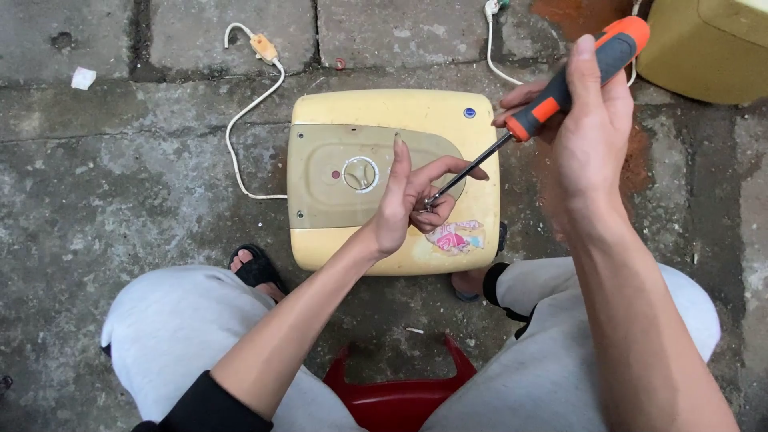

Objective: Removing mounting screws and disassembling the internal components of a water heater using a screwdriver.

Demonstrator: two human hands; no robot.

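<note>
At frame centre, the left hand (408,204) covers the screwdriver (560,88) tip and whatever small part it pinches. The heater (376,128) sticker is too blurred to make out. A yellow box (712,44) is cut off at upper right, a red stool (400,400) at the bottom edge, and a white cord (492,48) leaves the top.

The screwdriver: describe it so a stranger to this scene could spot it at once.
Start at the pale yellow boxy appliance lying flat on the concrete floor. Above its right edge, the right hand grips a screwdriver whose metal shaft slants down to the left hand. Its bright orange and grey handle sets it apart.
</note>
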